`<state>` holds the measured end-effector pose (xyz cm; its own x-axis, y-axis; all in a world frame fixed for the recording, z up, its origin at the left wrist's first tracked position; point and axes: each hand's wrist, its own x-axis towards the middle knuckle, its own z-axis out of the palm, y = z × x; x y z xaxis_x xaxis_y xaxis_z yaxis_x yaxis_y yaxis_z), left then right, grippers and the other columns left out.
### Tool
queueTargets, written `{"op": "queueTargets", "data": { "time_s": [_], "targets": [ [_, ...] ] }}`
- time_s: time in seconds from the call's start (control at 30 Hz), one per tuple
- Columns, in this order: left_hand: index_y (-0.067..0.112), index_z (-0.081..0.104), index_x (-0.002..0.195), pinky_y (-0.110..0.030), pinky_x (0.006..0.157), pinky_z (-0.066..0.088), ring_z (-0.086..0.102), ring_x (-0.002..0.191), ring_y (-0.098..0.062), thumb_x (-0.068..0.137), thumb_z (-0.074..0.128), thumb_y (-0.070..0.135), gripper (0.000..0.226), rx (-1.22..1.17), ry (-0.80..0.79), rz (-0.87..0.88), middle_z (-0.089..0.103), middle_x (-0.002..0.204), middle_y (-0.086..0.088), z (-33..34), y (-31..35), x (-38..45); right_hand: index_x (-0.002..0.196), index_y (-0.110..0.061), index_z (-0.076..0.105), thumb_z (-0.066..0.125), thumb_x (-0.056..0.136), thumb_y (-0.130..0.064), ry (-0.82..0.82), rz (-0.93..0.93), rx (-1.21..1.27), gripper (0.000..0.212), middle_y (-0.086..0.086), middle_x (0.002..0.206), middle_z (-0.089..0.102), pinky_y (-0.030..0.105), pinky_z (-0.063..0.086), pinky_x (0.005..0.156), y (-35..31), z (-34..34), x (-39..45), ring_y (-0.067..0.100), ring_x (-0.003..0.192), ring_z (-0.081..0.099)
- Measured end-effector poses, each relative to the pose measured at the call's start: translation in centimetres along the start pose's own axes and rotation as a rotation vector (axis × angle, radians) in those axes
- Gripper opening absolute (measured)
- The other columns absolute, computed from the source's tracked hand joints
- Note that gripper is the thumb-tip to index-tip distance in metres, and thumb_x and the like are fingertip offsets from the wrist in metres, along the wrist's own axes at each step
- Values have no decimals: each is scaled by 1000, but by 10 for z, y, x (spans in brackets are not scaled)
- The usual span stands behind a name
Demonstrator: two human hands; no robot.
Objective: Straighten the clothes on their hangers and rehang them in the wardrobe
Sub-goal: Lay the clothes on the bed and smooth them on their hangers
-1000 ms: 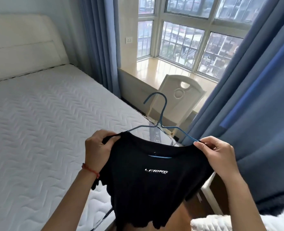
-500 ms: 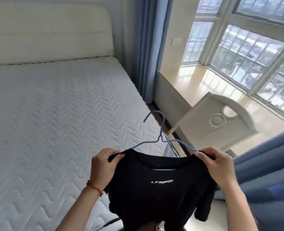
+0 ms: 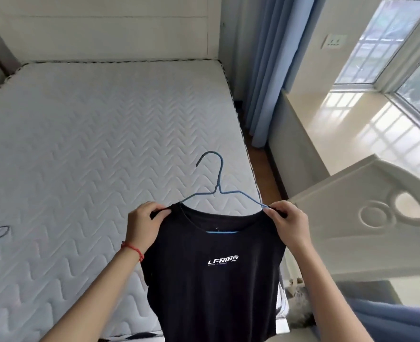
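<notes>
Bright daylight floods in from the window on the right, throwing glare and pane-shaped patches across the glossy sill. The mattress is evenly lit, shadows soft. Wide-angle bend curves the curtain and headboard lines. Slight softness overall, and the black shirt loses fold detail.
</notes>
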<state>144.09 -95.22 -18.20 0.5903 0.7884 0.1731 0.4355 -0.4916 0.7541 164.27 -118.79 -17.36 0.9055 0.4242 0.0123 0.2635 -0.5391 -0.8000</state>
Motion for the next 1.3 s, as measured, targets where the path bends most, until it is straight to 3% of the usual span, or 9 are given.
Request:
{"op": "queueTargets", "data": {
  "time_s": [0.07, 0.17, 0.3, 0.6, 0.83, 1.13, 1.3],
  "targets": [
    [-1, 71, 77, -2, 65, 38, 59, 73, -19, 75, 73, 6, 8, 13, -18, -21, 70, 77, -12, 17, -8, 31, 80, -18, 66, 67, 82, -22, -28, 2, -40, 5, -5, 79, 63, 16, 36, 66, 5, 17, 30, 9, 78, 55],
    [-3, 71, 78, -14, 67, 36, 58, 75, -18, 76, 72, 6, 9, 26, -37, -46, 71, 81, -15, 45, -27, 75, 86, -11, 67, 64, 85, -19, -60, -15, -95, 8, 0, 84, 64, 13, 31, 63, 16, 45, 76, 12, 81, 54],
    [-2, 70, 78, -24, 74, 39, 59, 78, -22, 78, 70, 8, 10, 35, -53, -78, 69, 80, -13, 84, -60, 132, 94, -9, 65, 60, 88, -17, -76, -21, -161, 11, 5, 91, 64, 23, 33, 73, 36, 89, 138, 20, 89, 57],
    [-4, 69, 86, -29, 79, 44, 61, 87, -31, 82, 63, 3, 10, 128, -95, -112, 68, 88, -18, 180, -146, 208, 109, -10, 61, 49, 93, -13, -137, -65, -388, 20, 13, 107, 59, 41, 42, 87, 109, 187, 242, 33, 102, 53],
    [-2, 69, 87, -31, 76, 45, 62, 84, -33, 83, 63, 4, 10, 214, -137, -140, 68, 88, -18, 249, -225, 231, 111, -5, 59, 46, 95, -17, -274, -166, -536, 24, 16, 105, 59, 39, 39, 82, 177, 252, 290, 37, 98, 55],
    [8, 72, 94, -38, 81, 50, 62, 93, -34, 86, 61, 16, 16, 330, -236, -239, 70, 97, -15, 313, -294, 239, 104, -3, 62, 49, 94, -21, -380, -53, -532, 24, 16, 104, 61, 37, 40, 82, 251, 316, 318, 34, 99, 54],
    [-2, 71, 88, -38, 82, 47, 65, 91, -37, 84, 63, 11, 16, 294, -127, -277, 72, 93, -21, 337, -307, 249, 100, 3, 63, 52, 92, -18, -343, -62, -449, 24, 21, 101, 61, 33, 35, 77, 263, 340, 343, 35, 99, 52]
  ]
}}
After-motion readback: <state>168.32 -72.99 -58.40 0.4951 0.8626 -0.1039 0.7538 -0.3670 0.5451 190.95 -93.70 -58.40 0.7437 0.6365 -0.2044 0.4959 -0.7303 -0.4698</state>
